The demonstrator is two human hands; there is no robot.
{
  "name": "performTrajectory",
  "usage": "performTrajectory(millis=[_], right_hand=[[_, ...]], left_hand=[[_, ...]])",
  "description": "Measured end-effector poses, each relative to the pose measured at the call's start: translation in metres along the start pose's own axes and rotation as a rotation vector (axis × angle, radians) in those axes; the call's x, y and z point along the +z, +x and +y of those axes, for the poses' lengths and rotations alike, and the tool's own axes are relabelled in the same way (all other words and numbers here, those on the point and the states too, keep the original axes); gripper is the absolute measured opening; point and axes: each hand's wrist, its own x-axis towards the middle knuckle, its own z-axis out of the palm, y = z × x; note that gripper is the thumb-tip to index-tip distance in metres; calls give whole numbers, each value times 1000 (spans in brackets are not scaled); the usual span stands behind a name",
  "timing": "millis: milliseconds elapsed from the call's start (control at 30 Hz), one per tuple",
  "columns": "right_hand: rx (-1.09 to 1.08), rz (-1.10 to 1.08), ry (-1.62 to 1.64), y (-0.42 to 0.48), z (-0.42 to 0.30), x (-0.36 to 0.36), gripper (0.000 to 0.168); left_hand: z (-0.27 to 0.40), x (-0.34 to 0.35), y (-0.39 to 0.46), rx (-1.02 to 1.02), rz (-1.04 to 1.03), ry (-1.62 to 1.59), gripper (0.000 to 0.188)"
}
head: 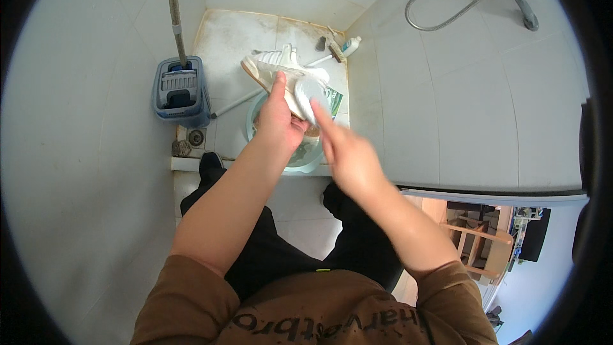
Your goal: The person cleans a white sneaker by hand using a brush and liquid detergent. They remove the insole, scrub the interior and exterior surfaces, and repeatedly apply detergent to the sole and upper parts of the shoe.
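Note:
My left hand [282,117] holds a white sneaker [268,74] above a pale green plastic basin [306,167], its thumb on the shoe's side. In my right hand [347,153] is a white oval brush [310,96], pressed against the sneaker; the hand is blurred and the brush's bristles are hidden. The basin holds water and something brown and white, partly covered by my hands. Another white shoe [313,73] seems to lie just beyond the held one. A green packet [334,99] shows at the basin's right rim.
A blue-grey mop bucket [182,110] with a mop pole [175,14] stands at the left, near a floor drain [196,137]. At the back right lie a long-handled brush [336,52], a white bottle [352,45] and a small dark object [321,43]. A low ledge [187,164] crosses before my feet.

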Motion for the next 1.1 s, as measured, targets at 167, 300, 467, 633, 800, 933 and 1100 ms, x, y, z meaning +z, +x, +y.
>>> performTrajectory(millis=[167, 300, 467, 633, 800, 933, 1100], right_hand=[[246, 256, 446, -19, 3, -34, 56], [343, 289, 646, 29, 9, -45, 46], [331, 282, 752, 45, -4, -38, 47], [401, 248, 1017, 46, -12, -41, 50], [331, 235, 1103, 46, -21, -45, 52], [317, 255, 1055, 45, -25, -42, 51], [312, 242, 1046, 44, -28, -41, 49]], left_hand=[[12, 19, -31, 87, -126, 94, 62], [5, 31, -48, 107, -159, 214, 58], [-2, 33, -45, 101, -309, 300, 61], [-4, 36, -47, 156, -391, 330, 64], [-2, 40, -54, 168, -388, 300, 66], [-3, 42, -58, 222, -390, 317, 67], [-1, 42, -59, 268, -421, 328, 67]])
